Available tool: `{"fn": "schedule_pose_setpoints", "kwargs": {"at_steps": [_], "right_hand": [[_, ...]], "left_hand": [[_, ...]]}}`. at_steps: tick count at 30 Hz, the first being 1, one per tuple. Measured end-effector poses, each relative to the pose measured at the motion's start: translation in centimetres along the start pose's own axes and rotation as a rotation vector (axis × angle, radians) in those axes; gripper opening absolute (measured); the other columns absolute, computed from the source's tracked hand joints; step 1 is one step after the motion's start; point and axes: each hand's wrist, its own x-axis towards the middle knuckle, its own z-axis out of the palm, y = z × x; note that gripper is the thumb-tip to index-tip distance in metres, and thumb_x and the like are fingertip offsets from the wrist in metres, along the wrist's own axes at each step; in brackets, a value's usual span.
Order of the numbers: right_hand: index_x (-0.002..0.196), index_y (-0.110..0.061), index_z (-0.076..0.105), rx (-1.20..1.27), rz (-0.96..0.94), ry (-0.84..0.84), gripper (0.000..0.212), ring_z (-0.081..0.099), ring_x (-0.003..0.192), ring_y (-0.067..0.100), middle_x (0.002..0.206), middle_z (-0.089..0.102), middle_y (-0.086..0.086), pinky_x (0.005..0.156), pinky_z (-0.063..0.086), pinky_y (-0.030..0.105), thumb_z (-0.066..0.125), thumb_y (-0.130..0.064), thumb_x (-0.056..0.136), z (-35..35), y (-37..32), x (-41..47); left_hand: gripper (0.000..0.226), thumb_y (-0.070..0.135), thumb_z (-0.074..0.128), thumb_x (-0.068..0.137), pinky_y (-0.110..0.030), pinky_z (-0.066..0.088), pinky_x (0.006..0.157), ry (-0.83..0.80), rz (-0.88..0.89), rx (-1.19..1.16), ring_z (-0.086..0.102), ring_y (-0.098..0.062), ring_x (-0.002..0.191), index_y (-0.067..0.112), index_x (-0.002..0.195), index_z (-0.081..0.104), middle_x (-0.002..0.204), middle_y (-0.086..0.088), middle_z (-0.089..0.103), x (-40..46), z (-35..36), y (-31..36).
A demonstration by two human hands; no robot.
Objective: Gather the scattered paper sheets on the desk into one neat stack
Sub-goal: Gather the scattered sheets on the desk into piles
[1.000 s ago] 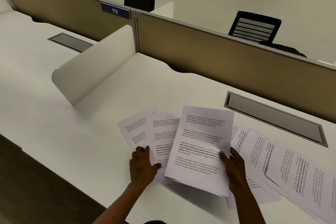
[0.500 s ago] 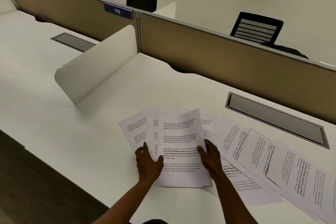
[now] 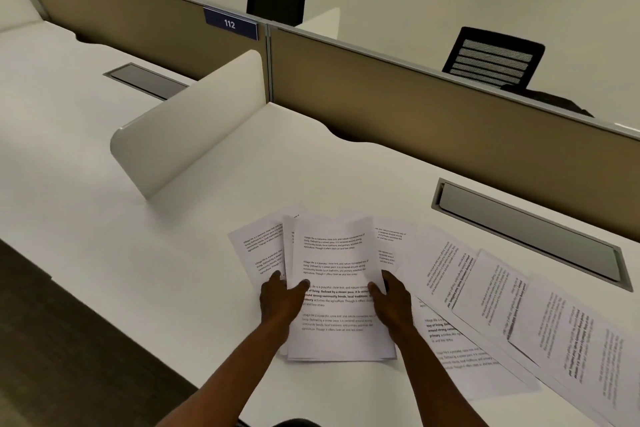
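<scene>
A small stack of printed sheets (image 3: 332, 253) lies flat on the white desk (image 3: 173, 253) in front of me. My left hand (image 3: 280, 302) grips its left edge, thumb on top. My right hand (image 3: 391, 302) grips its right edge, fingers over the paper. One more sheet (image 3: 256, 250) pokes out at an angle from under the stack's left side. Several loose sheets (image 3: 502, 302) fan out overlapping to the right, some turned sideways, reaching the lower right corner of the view.
A white curved divider (image 3: 187, 128) stands on the desk at the upper left. Tan partition panels (image 3: 415, 114) run along the back. A grey cable hatch (image 3: 530, 236) sits beyond the loose sheets. The desk's front edge runs diagonally at the lower left.
The sheets held up in my right hand came down leftward onto the pile by my left hand. Both hands now hold the combined stack by its sides.
</scene>
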Motion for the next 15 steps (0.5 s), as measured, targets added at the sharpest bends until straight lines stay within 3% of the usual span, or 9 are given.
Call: {"fn": "schedule_pose_setpoints", "kwargs": {"at_steps": [3,5,8,11,15], "right_hand": [[0.143,-0.012,0.046,0.015,0.000,-0.009,0.052,0.051,0.127,0.025,0.142,0.053,0.009,0.110,0.041,0.047,0.061,-0.025,0.094,0.0,0.6,0.2],[0.143,-0.013,0.045,0.030,0.002,-0.010,0.054,0.051,0.127,0.025,0.142,0.052,0.008,0.110,0.041,0.047,0.062,-0.025,0.094,0.0,0.6,0.3],[0.142,-0.013,0.047,0.046,0.005,-0.017,0.052,0.052,0.125,0.024,0.140,0.054,0.008,0.109,0.043,0.046,0.062,-0.026,0.094,-0.1,0.6,0.3],[0.141,-0.013,0.049,0.042,-0.007,-0.018,0.050,0.053,0.124,0.024,0.138,0.056,0.007,0.108,0.043,0.046,0.061,-0.025,0.094,-0.2,0.5,0.1],[0.138,-0.015,0.051,0.038,-0.029,-0.029,0.047,0.055,0.121,0.023,0.136,0.058,0.006,0.107,0.045,0.046,0.062,-0.024,0.093,-0.3,0.3,0.1]], "left_hand": [[0.053,0.024,0.074,0.084,-0.036,0.052,0.095,-0.055,-0.010,-0.047,0.063,-0.025,0.106,0.010,0.132,0.055,0.131,-0.012,0.062,0.4,-0.4,0.3],[0.045,0.021,0.075,0.083,-0.032,0.052,0.087,-0.039,0.002,-0.067,0.063,-0.021,0.094,0.011,0.124,0.060,0.123,-0.011,0.065,0.5,-0.7,0.4],[0.044,0.018,0.078,0.080,-0.031,0.052,0.084,0.002,0.026,-0.084,0.061,-0.020,0.094,0.012,0.120,0.060,0.120,-0.012,0.065,0.7,-1.0,0.8],[0.044,0.017,0.077,0.082,-0.029,0.053,0.076,-0.067,0.039,-0.149,0.064,-0.019,0.091,0.018,0.119,0.054,0.117,-0.010,0.065,0.4,-0.9,1.1],[0.065,0.017,0.078,0.081,-0.043,0.056,0.091,-0.123,0.056,-0.174,0.064,-0.027,0.105,0.023,0.134,0.041,0.125,-0.010,0.062,-0.1,-0.6,1.3]]}}
